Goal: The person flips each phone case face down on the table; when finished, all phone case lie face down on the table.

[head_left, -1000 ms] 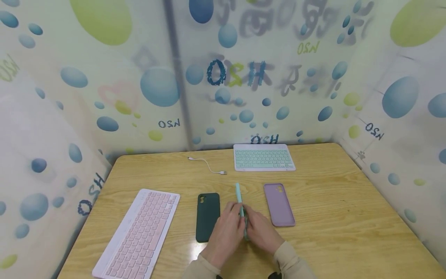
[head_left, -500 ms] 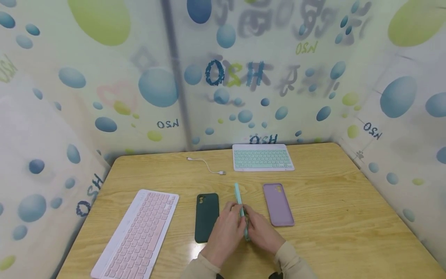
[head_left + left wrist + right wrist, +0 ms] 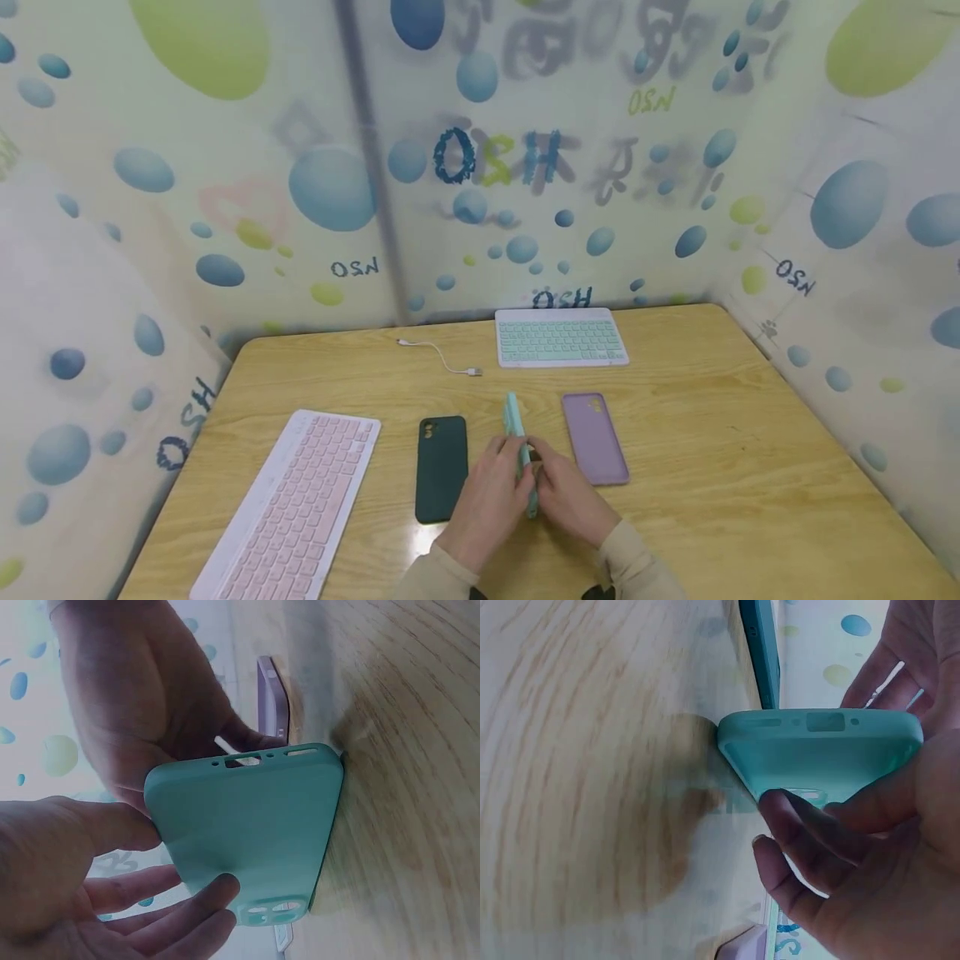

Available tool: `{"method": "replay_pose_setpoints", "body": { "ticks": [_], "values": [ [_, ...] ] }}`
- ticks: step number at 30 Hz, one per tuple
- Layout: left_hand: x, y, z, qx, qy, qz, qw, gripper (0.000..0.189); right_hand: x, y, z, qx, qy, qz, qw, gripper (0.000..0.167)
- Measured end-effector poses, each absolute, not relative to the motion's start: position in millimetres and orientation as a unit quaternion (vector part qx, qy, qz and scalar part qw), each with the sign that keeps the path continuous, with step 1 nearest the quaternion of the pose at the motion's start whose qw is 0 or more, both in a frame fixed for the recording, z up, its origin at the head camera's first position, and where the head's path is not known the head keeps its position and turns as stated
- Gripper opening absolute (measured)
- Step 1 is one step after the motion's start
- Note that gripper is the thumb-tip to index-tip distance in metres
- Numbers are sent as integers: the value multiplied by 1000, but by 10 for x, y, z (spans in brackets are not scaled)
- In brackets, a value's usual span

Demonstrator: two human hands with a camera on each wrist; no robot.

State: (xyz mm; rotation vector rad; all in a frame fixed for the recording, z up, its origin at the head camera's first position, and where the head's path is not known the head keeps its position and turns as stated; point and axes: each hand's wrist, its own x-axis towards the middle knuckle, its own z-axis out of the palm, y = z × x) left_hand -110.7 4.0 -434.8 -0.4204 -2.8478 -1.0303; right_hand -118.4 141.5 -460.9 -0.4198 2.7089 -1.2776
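Note:
A mint-green phone case (image 3: 513, 414) stands on its long edge on the table between my two hands. My left hand (image 3: 491, 492) holds it from the left, its thumb at the upper edge and fingertips on the case's back (image 3: 240, 817), near the camera cutouts. From the other side my right hand (image 3: 570, 496) grips it, thumb and fingers at the hollow inner side (image 3: 780, 761). The case's bottom edge with its port openings faces me in both wrist views. Left of my hands lies a dark green phone case (image 3: 441, 471); right of them, a purple phone case (image 3: 596, 439).
A pink-keyed white keyboard (image 3: 292, 500) lies slanted at the left of the wooden table (image 3: 735, 467). At the back are a mint-keyed white keyboard (image 3: 561, 337) and a short white USB cable (image 3: 441, 357). Patterned curtain-like walls (image 3: 480, 167) surround the table.
The mint-green case has turned slightly between my hands, so more of its back shows near the top. The head view has shifted a little; the other things lie where they were.

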Motion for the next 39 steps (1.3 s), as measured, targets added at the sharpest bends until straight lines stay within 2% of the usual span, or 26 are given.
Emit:
{"method": "replay_pose_setpoints", "body": {
  "ticks": [6,12,19,29,39],
  "values": [
    [-1106,82,-4386,-136,-927,-347,37,35,-1143,1420,-4548,-113,891,-440,8,53],
    [-1120,101,-4409,-123,-930,-347,21,43,-1124,1411,-4506,-130,897,-419,-46,47],
    [-1129,93,-4438,-125,-936,-330,14,35,-1119,1401,-4462,-147,899,-404,-77,45],
    [-1092,74,-4548,-132,-937,-323,2,47,-1131,1426,-4453,-122,911,-387,-74,43],
    [-1097,78,-4569,-137,-937,-322,-15,44,-1128,1423,-4420,-97,917,-381,-63,41]
  ]
}}
